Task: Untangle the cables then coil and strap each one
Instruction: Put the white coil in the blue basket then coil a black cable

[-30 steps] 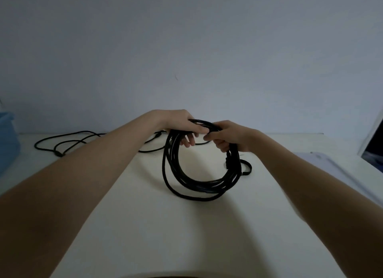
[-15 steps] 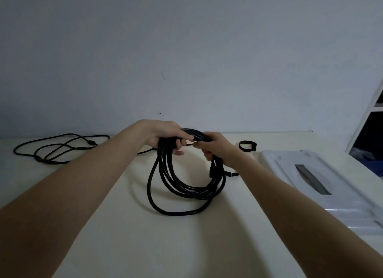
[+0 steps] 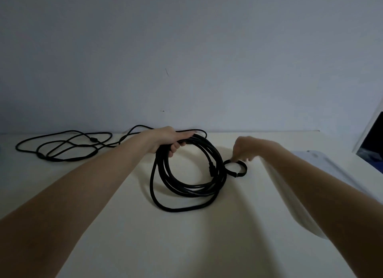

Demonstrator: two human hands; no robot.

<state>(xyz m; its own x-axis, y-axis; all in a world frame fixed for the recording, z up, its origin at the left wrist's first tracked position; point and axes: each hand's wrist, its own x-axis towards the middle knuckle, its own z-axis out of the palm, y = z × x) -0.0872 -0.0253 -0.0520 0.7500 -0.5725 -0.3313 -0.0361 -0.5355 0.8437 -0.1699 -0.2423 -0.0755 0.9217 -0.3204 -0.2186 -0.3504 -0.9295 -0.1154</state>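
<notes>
Gripping coiled cable [image 3: 186,178] at top, your left hand [image 3: 167,141]; right hand [image 3: 246,149] pinches strap [image 3: 238,169] on surface [image 3: 124,226], frame centre.

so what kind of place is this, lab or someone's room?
Can't say for sure; probably a plain room or office corner, not a fitted lab. A bare cream table sits against a blank wall, with only black cables and a pale plastic lid-like thing on it.

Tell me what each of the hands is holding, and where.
The left hand grips the coiled black cable at the top of its loops. The right hand pinches the small black strap at its upper edge.
</notes>
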